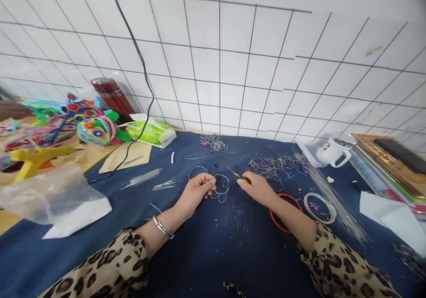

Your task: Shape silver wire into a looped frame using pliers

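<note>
My left hand point(199, 190) pinches a thin silver wire ring point(228, 183) between thumb and fingers; small wire loops hang from the ring's lower edge. Another wire loop point(196, 168) shows just behind that hand. To the right, my right hand point(255, 188) is closed around a slim tool point(240, 175) with a dark pointed tip and a brownish grip, perhaps pliers or tweezers. The tip points up and left, apart from the ring. Under my right forearm lies a red ring point(274, 218), partly hidden.
Tangled wire pieces point(269, 167) and a wire clump point(216, 143) lie toward the wall. Straight wires point(339, 204), a clear dish point(314, 195) with pink beads and a white mug point(334, 151) are on the right. Left are cut wires point(143, 177), a plastic bag point(56, 196) and a yellow glue gun point(40, 153).
</note>
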The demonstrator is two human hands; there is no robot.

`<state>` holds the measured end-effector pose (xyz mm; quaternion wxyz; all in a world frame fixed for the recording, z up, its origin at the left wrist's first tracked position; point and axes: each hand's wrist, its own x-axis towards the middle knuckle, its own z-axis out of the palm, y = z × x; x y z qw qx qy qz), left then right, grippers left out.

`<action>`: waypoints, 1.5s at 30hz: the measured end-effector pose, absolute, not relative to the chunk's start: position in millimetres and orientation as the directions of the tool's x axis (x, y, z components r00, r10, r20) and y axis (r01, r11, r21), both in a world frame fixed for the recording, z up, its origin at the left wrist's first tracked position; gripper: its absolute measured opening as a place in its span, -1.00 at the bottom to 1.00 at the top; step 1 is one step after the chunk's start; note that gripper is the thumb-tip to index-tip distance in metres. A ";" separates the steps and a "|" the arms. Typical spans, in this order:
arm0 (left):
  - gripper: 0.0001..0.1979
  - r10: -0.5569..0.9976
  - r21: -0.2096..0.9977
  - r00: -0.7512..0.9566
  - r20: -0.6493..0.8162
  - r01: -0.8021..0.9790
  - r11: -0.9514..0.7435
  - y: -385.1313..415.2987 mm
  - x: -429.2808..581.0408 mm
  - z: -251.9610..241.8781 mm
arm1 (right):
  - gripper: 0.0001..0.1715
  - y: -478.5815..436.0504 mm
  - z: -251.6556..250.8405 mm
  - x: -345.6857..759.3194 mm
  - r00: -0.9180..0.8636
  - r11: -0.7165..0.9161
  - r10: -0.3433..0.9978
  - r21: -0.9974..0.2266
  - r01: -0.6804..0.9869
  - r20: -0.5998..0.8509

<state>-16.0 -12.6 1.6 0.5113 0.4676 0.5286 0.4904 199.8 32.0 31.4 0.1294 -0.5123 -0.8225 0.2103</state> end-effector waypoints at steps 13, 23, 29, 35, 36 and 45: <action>-0.80 0.974 0.992 0.203 -0.100 0.090 0.084 -22.8 -5.2 5.5 | -0.79 14.2 15.6 184.6 -0.454 0.340 0.890 -0.730 0.592 0.047; -0.85 0.969 0.979 0.222 -0.105 0.196 0.061 -18.3 -6.9 1.5 | -0.77 14.8 14.3 182.8 -0.457 0.349 0.888 -0.720 0.600 0.050; -0.89 0.983 0.925 0.169 0.071 0.359 -0.128 -23.6 -6.3 8.7 | -0.79 10.6 17.7 181.0 -0.515 0.255 0.855 -0.815 0.521 -0.061; -0.83 0.946 0.806 0.284 0.154 0.518 -0.287 -14.0 -23.2 28.2 | -0.78 7.3 21.0 178.5 -0.501 0.255 0.862 -0.783 0.567 -0.082; -0.82 0.954 0.768 0.241 0.179 0.571 -0.289 -9.1 -30.8 29.9 | -0.78 6.7 20.7 178.0 -0.491 0.257 0.868 -0.778 0.573 -0.076; -0.85 0.984 0.372 -0.101 0.144 0.927 0.041 29.2 -86.0 4.2 | -0.70 -0.1 21.2 179.6 -0.499 0.337 0.866 -0.716 0.611 -0.019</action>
